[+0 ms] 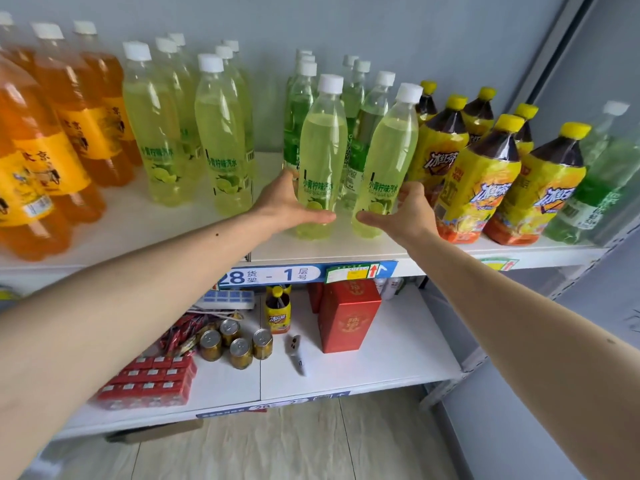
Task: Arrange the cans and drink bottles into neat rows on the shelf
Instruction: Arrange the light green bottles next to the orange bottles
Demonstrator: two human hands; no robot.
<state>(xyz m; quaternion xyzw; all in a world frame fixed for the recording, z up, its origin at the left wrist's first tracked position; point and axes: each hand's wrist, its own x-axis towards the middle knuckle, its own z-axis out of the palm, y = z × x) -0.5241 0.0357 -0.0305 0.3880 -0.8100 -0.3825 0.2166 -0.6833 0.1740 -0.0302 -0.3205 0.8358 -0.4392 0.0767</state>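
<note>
Both hands grip lime bottles: left hand [289,202] one bottle [320,157], right hand [408,211] another.

Mid-frame on the upper shelf [346,252]: left hand [287,206] gripping one lime soda bottle [320,157], right hand [410,214] gripping another lime bottle [389,161] just beside; small cans [239,342] lower centre.

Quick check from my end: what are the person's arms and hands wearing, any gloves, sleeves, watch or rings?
Nothing shows on either one. The left hand and right hand are bare, with no gloves and no rings visible. Both forearms are uncovered as far as the picture edge: no sleeves, watch or bands. The left forearm has one small dark mole; the right has a faint mark.
</note>
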